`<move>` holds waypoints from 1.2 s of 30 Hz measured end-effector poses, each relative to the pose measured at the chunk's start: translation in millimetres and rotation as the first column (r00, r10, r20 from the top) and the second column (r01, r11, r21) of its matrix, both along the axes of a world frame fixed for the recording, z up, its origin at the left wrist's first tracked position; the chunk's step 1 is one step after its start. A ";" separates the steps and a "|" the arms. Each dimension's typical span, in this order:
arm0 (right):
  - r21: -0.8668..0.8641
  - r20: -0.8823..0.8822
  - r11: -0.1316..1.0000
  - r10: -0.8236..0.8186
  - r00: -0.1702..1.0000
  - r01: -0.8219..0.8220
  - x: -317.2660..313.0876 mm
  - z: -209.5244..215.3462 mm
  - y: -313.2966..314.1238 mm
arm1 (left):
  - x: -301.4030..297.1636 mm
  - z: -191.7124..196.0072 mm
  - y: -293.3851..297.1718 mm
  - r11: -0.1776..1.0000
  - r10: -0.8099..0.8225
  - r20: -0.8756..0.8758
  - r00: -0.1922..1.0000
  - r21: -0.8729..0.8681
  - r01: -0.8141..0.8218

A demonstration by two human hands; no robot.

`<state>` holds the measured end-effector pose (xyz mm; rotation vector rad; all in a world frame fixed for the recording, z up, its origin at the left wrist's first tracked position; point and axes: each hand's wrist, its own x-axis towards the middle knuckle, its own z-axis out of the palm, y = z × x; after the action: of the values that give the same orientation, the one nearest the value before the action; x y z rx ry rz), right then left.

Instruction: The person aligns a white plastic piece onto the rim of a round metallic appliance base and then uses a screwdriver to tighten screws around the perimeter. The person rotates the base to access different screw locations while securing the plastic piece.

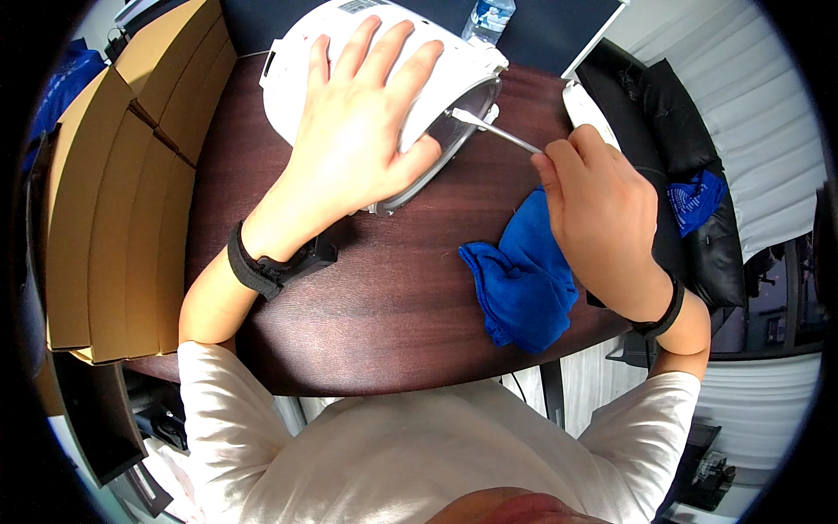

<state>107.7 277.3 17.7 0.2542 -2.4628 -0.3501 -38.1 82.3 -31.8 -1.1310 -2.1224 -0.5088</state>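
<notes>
My left hand (358, 131) lies flat with fingers spread on top of a white rounded appliance (292, 92), which has a dark, grey-rimmed open-looking end facing right. My right hand (602, 210) is closed around a thin tool with a silver shaft and a pale tip (497, 131); its handle is hidden in my fist. The tip reaches the dark end of the appliance, and I cannot tell whether it touches. A blue cloth (528, 279) lies crumpled on the table below my right hand.
Tall brown cardboard boxes (105, 218) stand along the left of the dark wooden table (393, 306). A clear plastic bottle (489, 19) is behind the appliance. A white curved part (589, 109) lies at the right edge, near a black couch (681, 113) with a blue bag (697, 201).
</notes>
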 end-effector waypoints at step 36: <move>-0.820 0.299 -0.048 0.814 0.499 0.570 -3.1 -18.4 23.8 | -1.1 1.2 1.5 1.000 -0.022 -0.023 0.999 0.016 0.023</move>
<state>104.5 301.1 -0.7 0.0116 -2.5380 2.5130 -39.2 83.8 -30.6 -1.1475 -2.0845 -0.5198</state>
